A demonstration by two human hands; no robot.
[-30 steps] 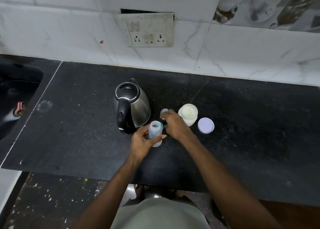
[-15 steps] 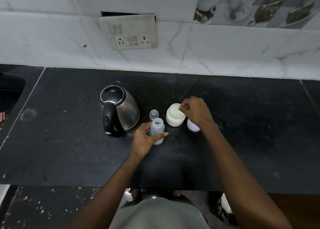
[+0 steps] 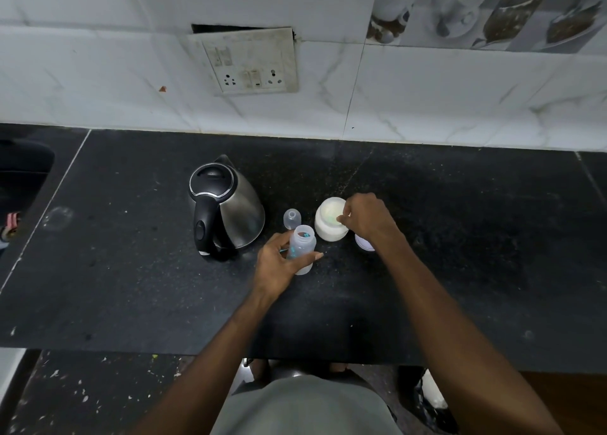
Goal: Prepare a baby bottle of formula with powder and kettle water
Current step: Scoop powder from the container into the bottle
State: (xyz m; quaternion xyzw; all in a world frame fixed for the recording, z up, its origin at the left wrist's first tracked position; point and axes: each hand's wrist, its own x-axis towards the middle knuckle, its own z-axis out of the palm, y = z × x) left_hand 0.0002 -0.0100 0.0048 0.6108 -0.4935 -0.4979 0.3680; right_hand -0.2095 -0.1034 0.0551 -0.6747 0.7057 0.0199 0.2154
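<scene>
Bottle (image 3: 303,250) upright in left hand (image 3: 279,265) grip.

Kettle (image 3: 226,204), nipple (image 3: 292,218), jar (image 3: 330,219) crowd ctr; counter (image 3: 476,237) rt side open.

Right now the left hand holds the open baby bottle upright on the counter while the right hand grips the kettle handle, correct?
Not quite. In the head view the right hand is at the open powder jar, not on the kettle, which stands untouched. The left hand does hold the open baby bottle upright on the counter.
</scene>
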